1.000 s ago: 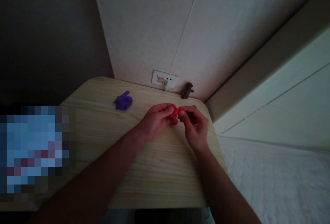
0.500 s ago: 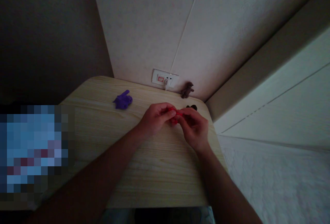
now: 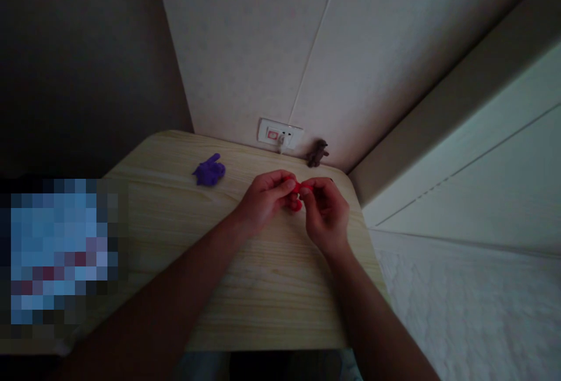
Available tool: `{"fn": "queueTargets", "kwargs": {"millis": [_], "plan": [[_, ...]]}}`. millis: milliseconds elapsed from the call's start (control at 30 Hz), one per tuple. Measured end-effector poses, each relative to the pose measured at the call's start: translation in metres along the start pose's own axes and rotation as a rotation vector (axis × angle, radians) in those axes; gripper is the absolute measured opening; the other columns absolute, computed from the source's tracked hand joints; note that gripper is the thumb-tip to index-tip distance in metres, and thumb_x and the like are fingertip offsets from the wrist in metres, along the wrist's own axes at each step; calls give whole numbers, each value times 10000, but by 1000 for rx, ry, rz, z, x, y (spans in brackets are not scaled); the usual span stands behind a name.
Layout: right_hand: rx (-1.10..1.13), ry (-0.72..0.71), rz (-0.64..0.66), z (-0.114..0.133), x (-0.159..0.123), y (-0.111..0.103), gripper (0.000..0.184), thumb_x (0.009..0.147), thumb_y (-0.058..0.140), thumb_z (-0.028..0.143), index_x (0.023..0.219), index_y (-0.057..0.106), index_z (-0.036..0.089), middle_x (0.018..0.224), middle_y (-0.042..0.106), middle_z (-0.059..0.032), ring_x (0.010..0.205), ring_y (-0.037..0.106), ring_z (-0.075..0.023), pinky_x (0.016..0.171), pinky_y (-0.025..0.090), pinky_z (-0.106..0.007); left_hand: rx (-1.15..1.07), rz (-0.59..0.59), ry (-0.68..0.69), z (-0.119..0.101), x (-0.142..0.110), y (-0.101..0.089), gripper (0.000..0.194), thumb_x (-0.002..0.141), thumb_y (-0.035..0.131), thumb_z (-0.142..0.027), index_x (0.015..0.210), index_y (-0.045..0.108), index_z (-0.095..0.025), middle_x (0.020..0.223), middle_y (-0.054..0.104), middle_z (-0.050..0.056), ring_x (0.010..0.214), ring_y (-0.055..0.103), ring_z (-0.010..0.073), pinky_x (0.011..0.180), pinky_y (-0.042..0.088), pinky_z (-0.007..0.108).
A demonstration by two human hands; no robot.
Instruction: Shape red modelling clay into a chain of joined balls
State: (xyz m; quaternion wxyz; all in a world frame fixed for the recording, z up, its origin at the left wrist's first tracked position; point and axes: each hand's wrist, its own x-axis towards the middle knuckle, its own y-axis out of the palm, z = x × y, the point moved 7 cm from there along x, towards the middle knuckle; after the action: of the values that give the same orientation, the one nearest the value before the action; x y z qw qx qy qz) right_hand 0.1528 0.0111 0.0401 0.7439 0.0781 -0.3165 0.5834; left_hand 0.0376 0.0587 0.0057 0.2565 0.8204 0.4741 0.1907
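At the near side, 2 bare forearms reach in over the pale wood-grain tabletop [image 3: 263, 293], with dark and bluish cloth showing below its near edge. On the left, a pixelated blue patch [image 3: 56, 241] covers whatever lies there. At the lower right, beyond the side of the tabletop, is a white quilted surface [image 3: 473, 305].

Farther in, the 2 hands meet above the right half of the tabletop. The left hand [image 3: 267, 200] grasps a red piece [image 3: 297, 205] between its thumb and fingers, and the right hand [image 3: 328, 211] pinches the same piece from the other side, its thumb and curled forefinger closed on it. A rounded red end shows below, between the hands; the rest is partly hidden by fingers, so its full shape cannot be told.

Past the left hand and well apart from it, a purple figure [image 3: 209, 172] lies on the tabletop, a narrow part of it pointing toward the wall. A dark sliver shows just behind the right hand, too covered to identify. Beyond, near the far edge, a small brown figure [image 3: 317, 153] stands close to the wall [image 3: 245, 48]. The wall carries a white socket plate [image 3: 263, 131] with 1 plug [image 3: 281, 142] in it. A pale panel [image 3: 482, 165] rises at the right.
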Motion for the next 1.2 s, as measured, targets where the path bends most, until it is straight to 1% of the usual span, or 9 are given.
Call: {"fn": "queueTargets", "kwargs": {"millis": [100,233,333,500,600,767,867,1033,1200], "plan": [[-57,-18,-72,-6,2,-10,96,1017,623,323,994,648,233,939,674,-51,831,641,-169,735,519,-337,-53,-106,58,-12,4,-14,233,791,819,-288,841,637,-150,734,636,10,650,615,121,650,532,279],[10,53,-285,-25,7,-39,169,1006,640,391,994,640,223,900,662,-27,767,625,-150,721,513,-322,-144,-434,246,-37,6,-59,144,810,738,-163,795,595,-161,735,585,-15,672,583,74,703,525,221],[28,79,-245,-35,11,-41,202,983,661,385,1089,695,216,929,681,-31,756,635,-146,714,527,-320,-50,-544,263,-37,9,-79,107,806,695,-178,793,589,-167,713,572,-25,622,568,77,646,512,220],[7,137,-131,-50,13,-32,257,962,655,379,1123,760,209,1047,754,-74,854,668,-170,781,555,-341,331,-555,357,-30,12,-82,138,792,695,-266,883,663,-167,745,626,-22,544,552,79,523,442,219],[51,207,-146,-60,11,-33,347,871,777,449,1117,754,206,1104,775,-93,944,693,-196,839,572,-360,394,-562,357,-28,13,-83,161,806,695,-309,874,665,-167,753,631,-18,520,550,75,501,425,218],[115,254,-107,-58,11,-27,389,945,671,545,1059,729,178,899,735,-56,661,586,-125,595,485,-273,430,-557,353,-29,13,-84,127,813,688,-289,839,668,-166,741,636,-13,500,543,72,490,412,215],[177,286,-85,-56,10,-22,409,943,657,588,971,682,181,810,693,-27,610,566,-113,539,447,-256,442,-555,345,-28,14,-84,118,814,678,-283,834,668,-167,733,637,-11,496,540,72,479,407,215],[261,357,-115,-60,7,-22,498,940,621,684,793,559,213,583,476,67,481,398,-84,447,302,-221,447,-551,341,-27,15,-83,126,802,674,-290,824,665,-167,722,630,-11,487,533,75,461,396,217],[398,440,-214,-67,3,-28,628,912,645,700,621,322,247,517,242,106,436,206,-67,405,166,-230,440,-557,319,-27,14,-82,131,794,669,-293,828,661,-167,706,621,-15,483,524,74,461,386,215]]}}
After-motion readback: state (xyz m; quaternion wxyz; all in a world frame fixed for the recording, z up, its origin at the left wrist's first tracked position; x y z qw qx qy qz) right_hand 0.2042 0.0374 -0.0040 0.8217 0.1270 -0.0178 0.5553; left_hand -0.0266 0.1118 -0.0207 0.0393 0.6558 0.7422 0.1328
